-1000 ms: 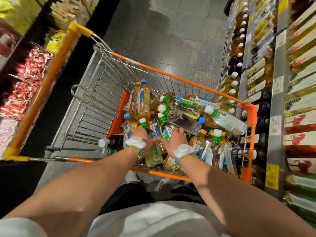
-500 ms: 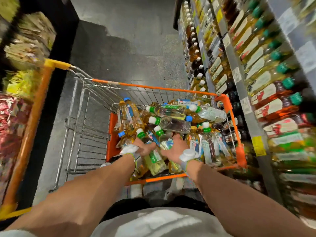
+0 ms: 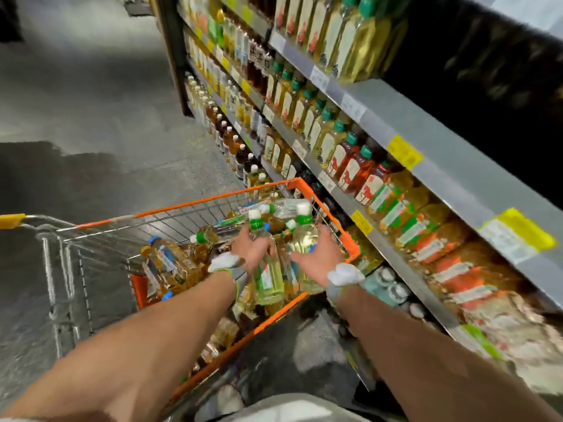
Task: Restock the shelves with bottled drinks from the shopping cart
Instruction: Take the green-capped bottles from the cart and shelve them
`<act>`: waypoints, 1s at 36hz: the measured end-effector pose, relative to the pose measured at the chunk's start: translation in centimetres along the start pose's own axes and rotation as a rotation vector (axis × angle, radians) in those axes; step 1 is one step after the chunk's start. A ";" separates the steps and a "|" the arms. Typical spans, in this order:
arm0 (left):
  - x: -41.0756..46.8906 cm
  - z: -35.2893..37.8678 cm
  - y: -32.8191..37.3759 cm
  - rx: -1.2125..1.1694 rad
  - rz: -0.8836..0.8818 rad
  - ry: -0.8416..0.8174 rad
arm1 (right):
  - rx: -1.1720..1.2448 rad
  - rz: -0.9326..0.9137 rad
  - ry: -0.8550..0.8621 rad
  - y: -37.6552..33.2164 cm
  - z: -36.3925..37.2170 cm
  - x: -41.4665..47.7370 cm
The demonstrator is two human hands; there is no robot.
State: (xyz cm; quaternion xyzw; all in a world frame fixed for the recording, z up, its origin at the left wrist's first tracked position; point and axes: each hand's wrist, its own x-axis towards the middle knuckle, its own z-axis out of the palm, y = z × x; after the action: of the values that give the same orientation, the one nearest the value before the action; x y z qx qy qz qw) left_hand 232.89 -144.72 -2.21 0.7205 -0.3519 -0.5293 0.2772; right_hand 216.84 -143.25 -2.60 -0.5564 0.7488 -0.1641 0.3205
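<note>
An orange-rimmed wire shopping cart [image 3: 189, 207] stands in the aisle with several bottled drinks lying in its basket. My left hand [image 3: 251, 249] grips a pale green-tea bottle [image 3: 268, 278] with a green-and-white cap, lifted above the pile. My right hand [image 3: 316, 257] grips a second pale bottle [image 3: 304, 239] of the same kind, right beside the first. Amber bottles with blue caps [image 3: 166, 260] lie at the cart's left. The shelves [image 3: 426, 147] rise on the right, lined with bottled teas.
Grey shelf edges carry yellow price tags [image 3: 403, 152]. The top shelf has a dark gap [image 3: 475, 71] to the right of its bottles. Grey floor [image 3: 76, 102] stretches ahead and to the left. The cart's yellow handle end [image 3: 12, 220] sticks out at far left.
Both hands have closed on bottles and lifted them out of the pile. My view has swung right toward the shelves, blurring the picture.
</note>
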 end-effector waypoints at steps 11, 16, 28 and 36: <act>-3.5 11.5 11.4 0.087 0.535 -0.052 | 0.224 -0.012 0.542 3.4 -13.3 -2.1; -8.7 16.2 16.7 0.061 0.759 -0.024 | 0.275 -0.097 0.764 4.3 -20.0 -3.6; -16.3 24.5 24.4 -0.161 1.299 0.064 | 0.318 -0.421 1.139 7.3 -31.0 -6.7; -15.8 27.9 25.4 -0.069 1.346 -0.064 | 0.304 -0.307 1.198 10.0 -31.9 -5.6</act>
State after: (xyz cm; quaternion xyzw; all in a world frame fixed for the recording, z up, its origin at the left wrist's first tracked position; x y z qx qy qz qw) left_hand 197.69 -148.02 18.33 0.3189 -0.7150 -0.2732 0.5590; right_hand 189.39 -138.27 16.63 -0.4175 0.6783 -0.5953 -0.1056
